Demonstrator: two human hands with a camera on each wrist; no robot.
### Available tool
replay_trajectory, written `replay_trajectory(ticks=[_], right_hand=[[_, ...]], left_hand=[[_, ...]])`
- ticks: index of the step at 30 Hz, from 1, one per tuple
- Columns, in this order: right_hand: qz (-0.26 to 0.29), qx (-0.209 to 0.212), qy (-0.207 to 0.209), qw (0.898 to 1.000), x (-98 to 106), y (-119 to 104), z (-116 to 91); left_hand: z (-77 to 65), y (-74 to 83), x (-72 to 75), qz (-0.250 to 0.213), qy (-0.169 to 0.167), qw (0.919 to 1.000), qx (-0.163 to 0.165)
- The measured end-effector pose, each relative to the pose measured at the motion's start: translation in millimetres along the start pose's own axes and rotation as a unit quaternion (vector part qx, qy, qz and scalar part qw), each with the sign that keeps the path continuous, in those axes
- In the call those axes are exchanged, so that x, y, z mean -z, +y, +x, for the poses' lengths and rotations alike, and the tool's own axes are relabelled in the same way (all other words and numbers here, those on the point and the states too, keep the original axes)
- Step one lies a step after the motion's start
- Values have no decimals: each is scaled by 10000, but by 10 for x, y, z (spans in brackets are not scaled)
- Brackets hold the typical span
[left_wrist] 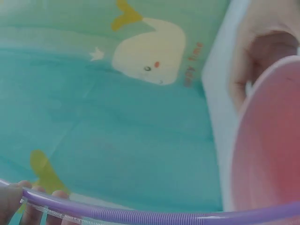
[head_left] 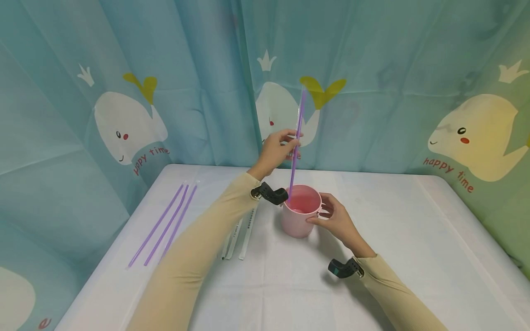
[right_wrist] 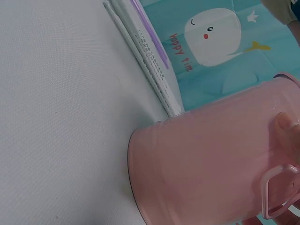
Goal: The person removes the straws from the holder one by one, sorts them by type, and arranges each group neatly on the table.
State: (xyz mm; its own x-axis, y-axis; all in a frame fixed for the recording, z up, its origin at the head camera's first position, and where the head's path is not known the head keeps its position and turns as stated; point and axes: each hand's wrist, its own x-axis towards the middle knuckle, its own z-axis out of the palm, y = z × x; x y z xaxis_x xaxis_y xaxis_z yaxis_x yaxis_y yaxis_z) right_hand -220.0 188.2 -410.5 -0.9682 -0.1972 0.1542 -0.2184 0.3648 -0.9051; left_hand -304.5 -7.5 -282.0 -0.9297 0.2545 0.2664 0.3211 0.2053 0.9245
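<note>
In the head view my left hand (head_left: 276, 148) pinches a long purple straw (head_left: 299, 124) in a clear wrapper, held nearly upright. Its lower end reaches into the mouth of a pink cup (head_left: 296, 225). Ribbing along the straw (left_wrist: 150, 217) shows in the left wrist view, where it crosses in front of the cup's rim. My right hand (head_left: 337, 220) grips the cup's right side, thumb toward the front. A looped handle (right_wrist: 265, 192) sticks out from the cup wall near those fingers in the right wrist view. The cup stands upright on the table.
Three purple straws (head_left: 156, 225) lie slanted on the white table (head_left: 414, 257), left of my left sleeve. Several slim white printed packets (head_left: 248, 234) lie between that sleeve and the cup. A blue whale-print curtain (head_left: 207, 115) hangs behind the table.
</note>
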Motion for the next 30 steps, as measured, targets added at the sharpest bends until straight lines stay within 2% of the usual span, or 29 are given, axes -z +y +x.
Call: replay_trajectory(ticks=[9, 15, 22, 30], right_hand=[[-26, 16, 12, 10000, -1, -5, 5], [-25, 7, 10, 10000, -1, -14, -4], [-7, -38, 1, 10000, -6, -7, -9], [-64, 0, 19, 10000, -2, -26, 2]], left_hand=[[-6, 187, 206, -244, 212, 9991, -272], [-52, 256, 360, -258, 397, 9987, -182], [-148, 196, 536, -141, 499, 9986, -44], [-317, -9, 799, 127, 660, 9964, 517]])
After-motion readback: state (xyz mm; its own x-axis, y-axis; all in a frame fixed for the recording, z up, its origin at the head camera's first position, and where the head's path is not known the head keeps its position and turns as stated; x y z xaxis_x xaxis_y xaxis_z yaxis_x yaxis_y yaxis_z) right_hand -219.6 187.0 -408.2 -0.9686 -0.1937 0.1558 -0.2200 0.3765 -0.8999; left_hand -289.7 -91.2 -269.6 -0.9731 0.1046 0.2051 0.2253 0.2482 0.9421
